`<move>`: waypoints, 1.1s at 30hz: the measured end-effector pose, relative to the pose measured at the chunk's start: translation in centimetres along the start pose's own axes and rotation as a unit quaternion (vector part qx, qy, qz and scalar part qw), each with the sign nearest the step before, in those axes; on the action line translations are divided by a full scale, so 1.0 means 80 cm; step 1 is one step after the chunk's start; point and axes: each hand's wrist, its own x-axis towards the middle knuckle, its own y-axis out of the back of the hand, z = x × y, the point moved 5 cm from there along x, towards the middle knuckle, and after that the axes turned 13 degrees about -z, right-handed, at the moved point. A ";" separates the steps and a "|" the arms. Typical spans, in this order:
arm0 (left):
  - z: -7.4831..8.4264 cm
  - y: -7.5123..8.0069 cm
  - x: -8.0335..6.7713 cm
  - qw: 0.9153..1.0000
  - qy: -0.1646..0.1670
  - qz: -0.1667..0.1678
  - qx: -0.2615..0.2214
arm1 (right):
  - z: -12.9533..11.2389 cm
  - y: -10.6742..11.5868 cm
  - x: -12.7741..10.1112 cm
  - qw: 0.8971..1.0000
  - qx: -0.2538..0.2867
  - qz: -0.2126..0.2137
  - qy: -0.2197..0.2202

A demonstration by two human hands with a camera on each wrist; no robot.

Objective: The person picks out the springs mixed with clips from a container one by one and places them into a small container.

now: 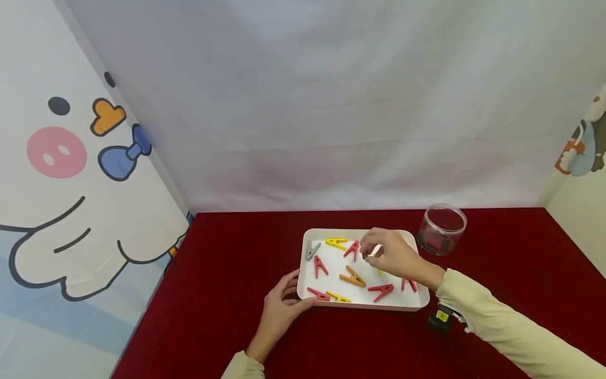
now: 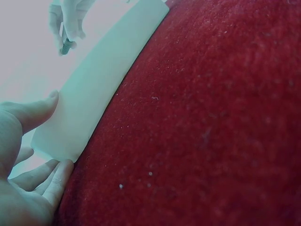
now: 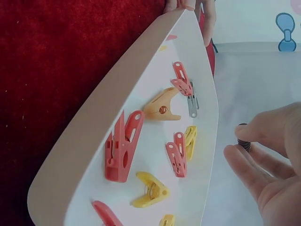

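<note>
A white tray (image 1: 307,279) lies on the red cloth and holds several clothes pegs: red (image 1: 320,266), yellow (image 1: 336,243), orange (image 1: 352,277) and one grey (image 1: 312,250). My left hand (image 1: 297,298) grips the tray's near left corner (image 2: 70,136), thumb (image 2: 33,110) on the rim and fingers (image 2: 47,179) against the outside. Over the tray's far right part, my right hand (image 1: 367,253) pinches a small dark ribbed piece (image 3: 243,142) between thumb and fingers; what it is cannot be told. It also shows in the left wrist view as a dark piece (image 2: 67,45).
A clear round jar (image 1: 441,229) stands just right of the tray's far corner, with a red and a dark item inside. White curtain backs the table; a cartoon-printed sheet hangs at the left. Red cloth (image 1: 227,273) spreads to the left and right.
</note>
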 end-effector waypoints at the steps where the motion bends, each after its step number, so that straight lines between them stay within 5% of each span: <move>1: 0.000 0.000 0.000 1.000 0.000 0.000 0.000 | -0.001 0.001 -0.002 1.000 0.000 0.001 0.000; 33: 0.003 0.007 -0.015 1.000 -0.012 -0.018 -0.007 | -0.017 0.043 -0.049 0.998 -0.010 0.051 -0.021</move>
